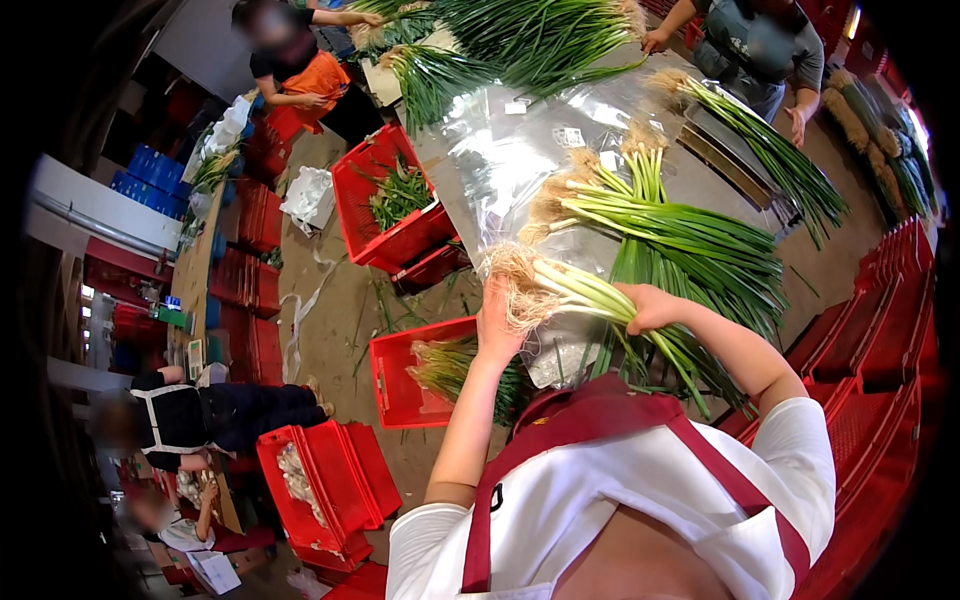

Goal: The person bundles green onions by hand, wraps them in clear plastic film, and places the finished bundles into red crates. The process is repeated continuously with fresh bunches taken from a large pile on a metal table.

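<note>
A bunch of green onions (pixel 592 289) with white stems and shaggy pale roots lies across both my hands, above the near end of the table. My right hand (pixel 651 307) is wrapped around the stems where they turn green. At the root end is my left hand (pixel 501 322), held against the roots, which partly hide its fingers. Just beyond, another bunch of green onions (pixel 675 225) rests across a further bunch (pixel 649 169), roots towards the left. Clear plastic sheets (pixel 495 165) with white labels cover much of the grey tabletop (pixel 442 169).
A large heap of green onions (pixel 540 37) fills the table's far end, and another bunch (pixel 757 142) lies over a metal tray (pixel 720 165). Red crates (pixel 390 202) stand left; stacked red crates (pixel 862 375) stand right. Co-workers (pixel 315 82) (pixel 765 60) flank the far end.
</note>
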A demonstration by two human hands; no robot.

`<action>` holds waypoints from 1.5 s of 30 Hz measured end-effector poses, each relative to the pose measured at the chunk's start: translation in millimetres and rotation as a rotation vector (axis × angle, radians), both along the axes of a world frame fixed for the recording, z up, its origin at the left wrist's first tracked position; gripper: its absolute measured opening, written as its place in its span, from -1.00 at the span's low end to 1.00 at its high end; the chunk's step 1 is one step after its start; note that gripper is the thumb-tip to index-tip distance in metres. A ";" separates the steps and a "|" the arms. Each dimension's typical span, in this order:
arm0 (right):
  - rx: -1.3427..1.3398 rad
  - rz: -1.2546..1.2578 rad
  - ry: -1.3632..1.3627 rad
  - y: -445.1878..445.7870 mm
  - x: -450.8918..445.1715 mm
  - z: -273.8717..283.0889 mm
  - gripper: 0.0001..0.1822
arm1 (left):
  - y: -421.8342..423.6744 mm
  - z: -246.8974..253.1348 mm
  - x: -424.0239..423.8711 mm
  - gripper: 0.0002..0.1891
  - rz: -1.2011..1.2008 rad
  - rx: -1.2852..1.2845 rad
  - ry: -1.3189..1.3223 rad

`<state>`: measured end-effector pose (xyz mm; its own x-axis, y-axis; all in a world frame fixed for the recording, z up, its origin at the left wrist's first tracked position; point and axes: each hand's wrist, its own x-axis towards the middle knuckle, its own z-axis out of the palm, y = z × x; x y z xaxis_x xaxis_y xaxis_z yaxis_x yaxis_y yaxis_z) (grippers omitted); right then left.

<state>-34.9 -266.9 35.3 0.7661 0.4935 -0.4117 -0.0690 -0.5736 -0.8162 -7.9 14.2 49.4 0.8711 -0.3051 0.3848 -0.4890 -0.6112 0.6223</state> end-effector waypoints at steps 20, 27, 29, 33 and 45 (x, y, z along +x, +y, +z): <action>-0.230 -0.112 -0.346 13.5 13.6 16.4 -0.22 | -16.3 24.4 -15.2 -0.50 0.075 0.562 -0.519; -0.417 -0.009 -0.655 57.8 -15.1 14.3 -0.25 | -56.0 21.1 8.2 -0.51 0.097 0.629 -0.253; -0.404 0.007 -0.647 60.3 -16.3 15.6 -0.26 | -57.0 30.0 29.2 -0.54 0.169 0.562 -0.160; -0.394 0.020 -0.322 45.5 17.1 14.3 -0.26 | -69.6 18.7 18.0 -0.60 -0.442 0.402 -0.384; 0.513 0.019 0.018 9.1 38.0 79.6 -0.08 | -43.3 23.5 37.4 -0.69 0.284 -0.500 -0.458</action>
<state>3.1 -257.9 114.9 0.7501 0.6493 -0.1254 -0.0787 -0.1006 -0.9918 29.5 -29.1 72.9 0.6089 0.2157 0.7633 -0.6320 -0.4495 0.6312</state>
